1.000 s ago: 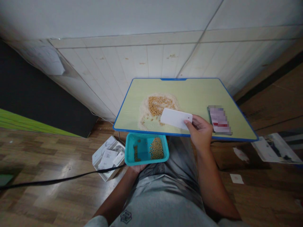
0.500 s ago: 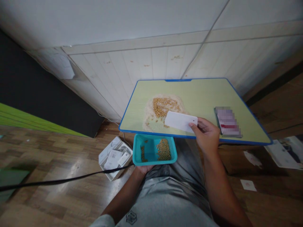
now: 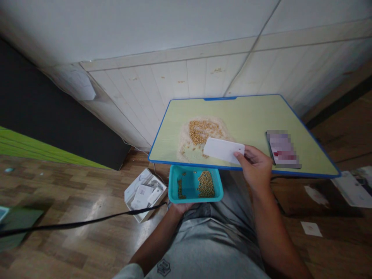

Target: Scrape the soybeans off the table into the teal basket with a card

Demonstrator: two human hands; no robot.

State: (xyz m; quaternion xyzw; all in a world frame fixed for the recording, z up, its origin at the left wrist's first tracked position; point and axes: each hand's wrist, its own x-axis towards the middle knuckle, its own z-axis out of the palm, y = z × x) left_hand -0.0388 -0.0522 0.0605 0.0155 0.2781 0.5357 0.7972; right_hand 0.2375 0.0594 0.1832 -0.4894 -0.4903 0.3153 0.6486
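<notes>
My right hand (image 3: 257, 166) pinches the end of a flat white scraper (image 3: 223, 150), thumb on top. Its far edge rests by the near side of a pile of round yellow beans (image 3: 199, 133), which look like soybeans. Around the beans spreads a pale grainy layer (image 3: 183, 139), perhaps rice. Both lie on a yellow-green folding table (image 3: 247, 116) with a blue rim. Below the table's near edge, my left hand (image 3: 182, 207) supports a turquoise plastic basin (image 3: 195, 200) from underneath, its fingers mostly hidden. Inside the basin, beans (image 3: 206, 184) gather at the right, with a few at the left.
A phone (image 3: 283, 149) with a blurred screen lies at the table's right. On the wooden floor, an open white box (image 3: 145, 193) holds papers and small items. A black strap (image 3: 87, 221) crosses at the left. The white panelled wall (image 3: 174, 77) stands behind the table.
The whole view has shifted slightly, moving things a little to the right. The basin has moved slightly right relative to the table. Both hands keep their holds.
</notes>
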